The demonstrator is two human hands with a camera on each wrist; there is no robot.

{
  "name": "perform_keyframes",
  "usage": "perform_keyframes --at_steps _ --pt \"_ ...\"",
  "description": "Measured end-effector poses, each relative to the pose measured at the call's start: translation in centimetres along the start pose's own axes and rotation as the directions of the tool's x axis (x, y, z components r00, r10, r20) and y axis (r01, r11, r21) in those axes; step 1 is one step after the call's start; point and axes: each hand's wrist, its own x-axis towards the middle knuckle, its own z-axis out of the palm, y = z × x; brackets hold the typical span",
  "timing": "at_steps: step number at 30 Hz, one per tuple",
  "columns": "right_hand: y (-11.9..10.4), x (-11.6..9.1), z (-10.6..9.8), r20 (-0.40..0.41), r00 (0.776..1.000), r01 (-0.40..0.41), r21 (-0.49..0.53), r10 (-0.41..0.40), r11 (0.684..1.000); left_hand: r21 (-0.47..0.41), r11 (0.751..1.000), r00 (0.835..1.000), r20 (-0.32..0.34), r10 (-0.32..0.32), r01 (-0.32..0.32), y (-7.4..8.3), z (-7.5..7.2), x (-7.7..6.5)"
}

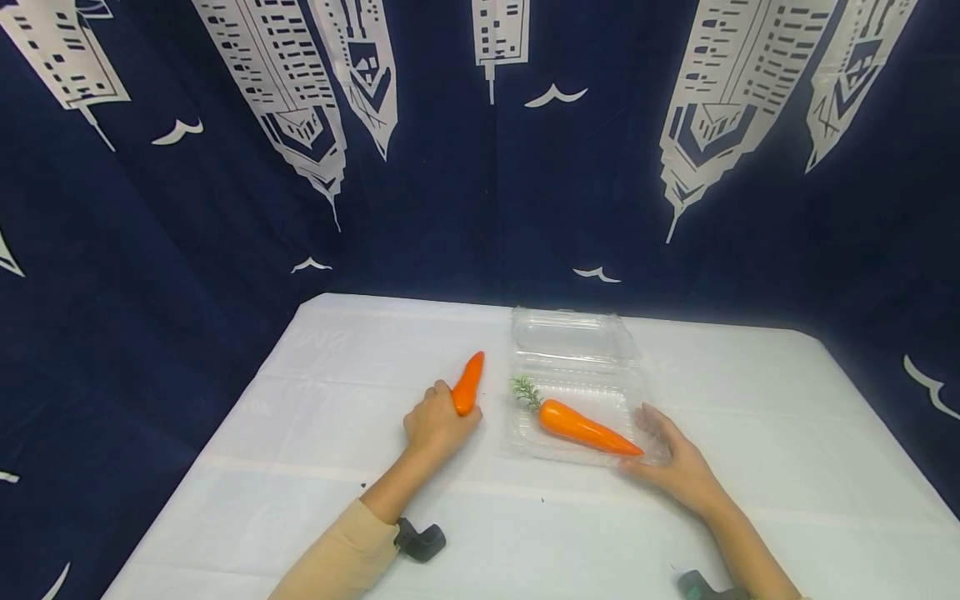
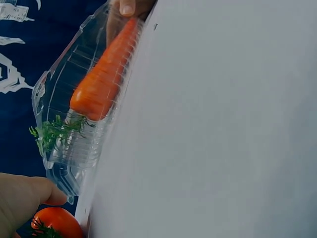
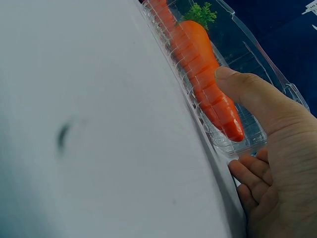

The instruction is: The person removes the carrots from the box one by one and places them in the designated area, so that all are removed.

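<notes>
An orange carrot (image 1: 468, 384) is gripped in my left hand (image 1: 438, 425), its narrow end pointing away from me. In the left wrist view only its rounded end (image 2: 58, 221) and some green leaves show beside the thumb. To the right lies a clear plastic clamshell container (image 1: 525, 437) with its lid (image 1: 566, 333) folded back. A second carrot (image 1: 581, 427) with a leafy green top (image 1: 527, 392) lies slantwise in the base, leaves to the left. My right hand (image 1: 678, 462) holds the container's near right corner, thumb at the front and fingers along the right side.
A white cloth covers the table (image 1: 300, 500), with a few small dark specks on it. Behind hangs a dark blue curtain (image 1: 450, 208) printed with white buildings and birds. A dark wrist device (image 1: 420, 540) is on the left wrist.
</notes>
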Motion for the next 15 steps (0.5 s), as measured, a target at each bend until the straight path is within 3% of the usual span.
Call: perform_keyframes --at_steps 15 --pt "-0.1 0.0 0.0 0.005 1.0 -0.006 0.007 0.006 1.0 -0.037 0.999 0.999 -0.027 0.029 -0.03 0.2 -1.8 0.3"
